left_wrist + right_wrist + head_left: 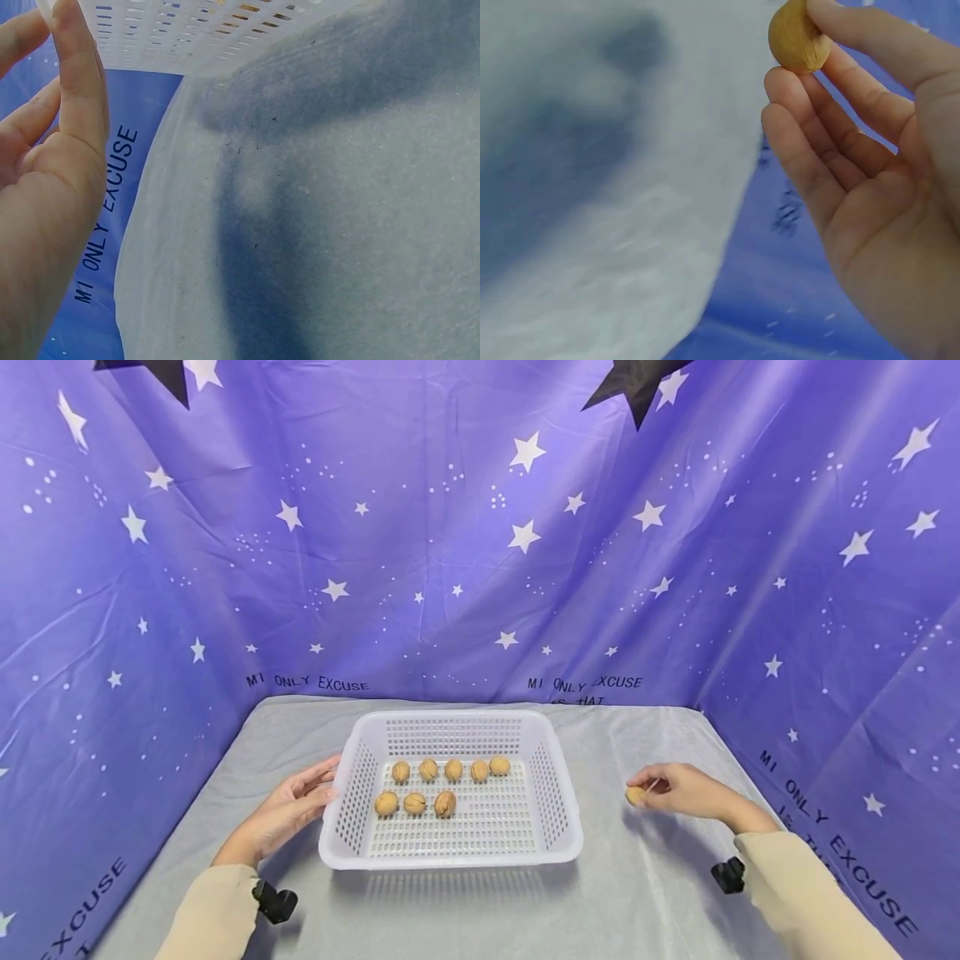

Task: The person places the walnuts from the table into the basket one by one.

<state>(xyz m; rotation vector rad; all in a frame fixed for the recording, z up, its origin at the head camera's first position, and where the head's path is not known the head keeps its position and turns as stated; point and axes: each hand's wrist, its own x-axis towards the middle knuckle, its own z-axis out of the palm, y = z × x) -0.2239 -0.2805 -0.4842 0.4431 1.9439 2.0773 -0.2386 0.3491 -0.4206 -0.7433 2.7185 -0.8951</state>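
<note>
A white plastic basket (450, 864) with slotted walls stands in the middle of the table. Inside it, walnuts lie in two rows: several along the back, among them one walnut (453, 769), and three nearer the front left, one being a darker walnut (445, 804). My left hand (288, 810) grips the basket's left rim, thumb and fingers at its edge. To the right of the basket, my right hand (686, 792) pinches another walnut (799, 37) between thumb and fingertips above the table. In the right wrist view its other fingers are loosely bent beneath the nut.
Grey cloth covers the table (622, 893). A purple-blue curtain (450, 568) with white stars and printed words surrounds it at the back and both sides. Small black devices, such as the left one (275, 902), are strapped at both wrists.
</note>
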